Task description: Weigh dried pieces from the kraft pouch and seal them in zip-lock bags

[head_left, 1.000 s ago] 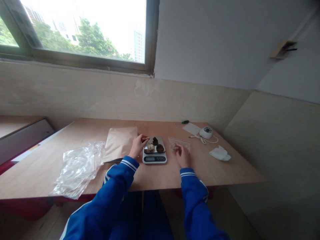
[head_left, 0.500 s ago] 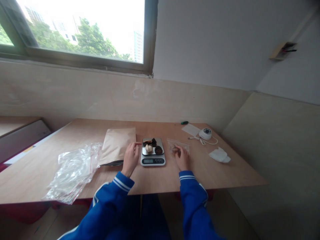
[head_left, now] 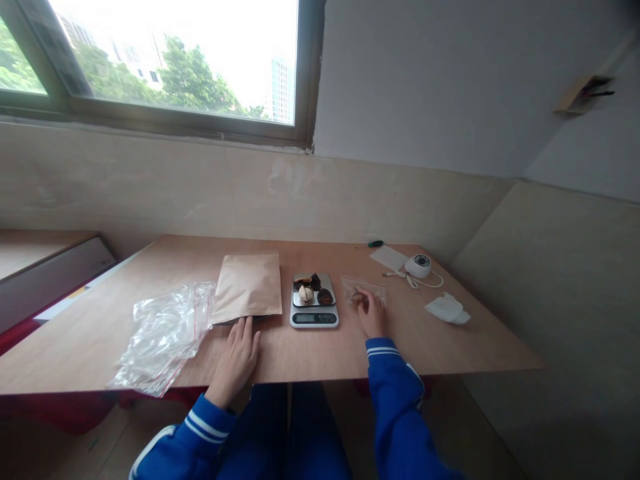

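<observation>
A small digital kitchen scale (head_left: pixel 314 310) sits mid-table with several brown and pale nut-like pieces (head_left: pixel 313 287) on its steel platform. My left hand (head_left: pixel 238 359) lies flat and open on the wooden table (head_left: pixel 325 353), just below the brown paper pouch (head_left: pixel 247 287). My right hand (head_left: pixel 371 315) rests on the near edge of a small clear zip bag (head_left: pixel 364 289) to the right of the scale, fingers curled on it.
A pile of clear zip bags with red strips (head_left: pixel 163 333) lies at the left. At the back right are a white round device with a cord (head_left: pixel 418 266), a paper slip (head_left: pixel 389 257), a green pen (head_left: pixel 373 244) and a crumpled white tissue (head_left: pixel 447 309).
My left hand has pulled back from the scale's platform toward me and now lies flat near the table's front edge. My right hand stays on the small clear bag.
</observation>
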Action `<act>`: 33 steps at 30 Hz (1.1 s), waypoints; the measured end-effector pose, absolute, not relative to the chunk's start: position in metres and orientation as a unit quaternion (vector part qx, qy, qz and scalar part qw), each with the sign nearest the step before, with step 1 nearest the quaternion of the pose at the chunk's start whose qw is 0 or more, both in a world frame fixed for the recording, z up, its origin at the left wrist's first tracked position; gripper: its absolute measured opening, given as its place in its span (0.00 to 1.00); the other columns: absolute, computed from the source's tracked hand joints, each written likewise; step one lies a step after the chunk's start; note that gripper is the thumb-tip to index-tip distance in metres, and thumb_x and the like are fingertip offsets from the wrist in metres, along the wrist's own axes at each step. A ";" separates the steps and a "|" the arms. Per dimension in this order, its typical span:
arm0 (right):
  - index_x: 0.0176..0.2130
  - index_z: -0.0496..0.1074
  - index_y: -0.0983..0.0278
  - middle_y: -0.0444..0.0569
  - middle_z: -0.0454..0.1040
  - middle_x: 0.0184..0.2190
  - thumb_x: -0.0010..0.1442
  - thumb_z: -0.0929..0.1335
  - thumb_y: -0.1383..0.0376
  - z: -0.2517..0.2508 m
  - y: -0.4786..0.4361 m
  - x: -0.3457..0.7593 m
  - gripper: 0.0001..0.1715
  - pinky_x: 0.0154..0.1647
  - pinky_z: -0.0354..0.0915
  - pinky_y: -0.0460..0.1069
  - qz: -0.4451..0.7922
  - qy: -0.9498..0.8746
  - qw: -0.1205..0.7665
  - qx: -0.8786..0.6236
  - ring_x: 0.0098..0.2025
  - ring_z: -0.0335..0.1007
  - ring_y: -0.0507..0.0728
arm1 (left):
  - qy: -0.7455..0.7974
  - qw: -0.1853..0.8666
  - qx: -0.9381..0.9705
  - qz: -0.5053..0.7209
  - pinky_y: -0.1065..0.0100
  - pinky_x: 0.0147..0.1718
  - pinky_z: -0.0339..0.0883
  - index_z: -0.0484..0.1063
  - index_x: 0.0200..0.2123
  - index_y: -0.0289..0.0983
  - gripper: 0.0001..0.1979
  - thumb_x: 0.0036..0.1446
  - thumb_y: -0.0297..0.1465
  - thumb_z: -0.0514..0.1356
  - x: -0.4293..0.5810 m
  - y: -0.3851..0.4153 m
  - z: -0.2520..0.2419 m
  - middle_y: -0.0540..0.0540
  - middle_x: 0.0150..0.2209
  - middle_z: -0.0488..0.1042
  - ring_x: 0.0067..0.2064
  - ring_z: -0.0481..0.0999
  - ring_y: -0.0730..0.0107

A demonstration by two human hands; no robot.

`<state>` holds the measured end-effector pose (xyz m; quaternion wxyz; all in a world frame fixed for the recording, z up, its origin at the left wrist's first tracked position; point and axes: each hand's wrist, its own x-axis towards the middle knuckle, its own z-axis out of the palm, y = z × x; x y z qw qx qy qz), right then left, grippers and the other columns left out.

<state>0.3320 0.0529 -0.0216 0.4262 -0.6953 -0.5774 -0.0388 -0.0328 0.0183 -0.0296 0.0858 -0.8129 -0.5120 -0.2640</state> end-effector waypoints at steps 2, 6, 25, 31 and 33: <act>0.48 0.70 0.61 0.53 0.73 0.45 0.54 0.61 0.68 -0.021 0.052 0.332 0.21 0.50 0.59 0.57 -0.036 -0.575 0.425 -0.698 0.47 0.65 0.61 | -0.502 0.099 -0.830 -0.222 0.44 0.52 0.61 0.68 0.47 0.29 0.21 0.61 0.25 0.38 -0.033 0.027 -0.030 0.27 0.50 0.70 0.57 0.67 0.47; 0.47 0.71 0.61 0.52 0.73 0.44 0.54 0.61 0.68 -0.021 0.053 0.331 0.21 0.50 0.58 0.57 -0.031 -0.567 0.425 -0.705 0.47 0.65 0.61 | -0.555 0.094 -0.813 -0.149 0.47 0.47 0.65 0.69 0.46 0.32 0.19 0.63 0.30 0.41 -0.028 0.041 -0.015 0.30 0.46 0.71 0.50 0.70 0.49; 0.48 0.71 0.60 0.52 0.73 0.45 0.54 0.61 0.68 -0.022 0.053 0.331 0.22 0.50 0.57 0.57 -0.032 -0.563 0.426 -0.707 0.47 0.65 0.61 | -0.548 0.087 -0.818 -0.151 0.34 0.47 0.58 0.71 0.49 0.36 0.21 0.63 0.29 0.41 -0.031 0.038 -0.015 0.28 0.46 0.71 0.52 0.69 0.41; 0.48 0.71 0.61 0.53 0.73 0.44 0.54 0.60 0.68 -0.019 0.052 0.330 0.22 0.50 0.57 0.58 -0.025 -0.567 0.430 -0.702 0.47 0.65 0.61 | -0.563 0.065 -0.794 -0.220 0.44 0.54 0.58 0.68 0.49 0.29 0.23 0.62 0.37 0.43 -0.022 0.019 -0.019 0.27 0.53 0.67 0.58 0.63 0.42; 0.48 0.70 0.61 0.53 0.73 0.45 0.54 0.60 0.68 -0.018 0.051 0.330 0.22 0.50 0.57 0.58 -0.021 -0.569 0.429 -0.701 0.47 0.65 0.61 | -0.578 0.045 -0.771 -0.266 0.49 0.54 0.60 0.64 0.53 0.28 0.24 0.61 0.39 0.46 -0.015 0.009 -0.009 0.28 0.55 0.65 0.58 0.64 0.45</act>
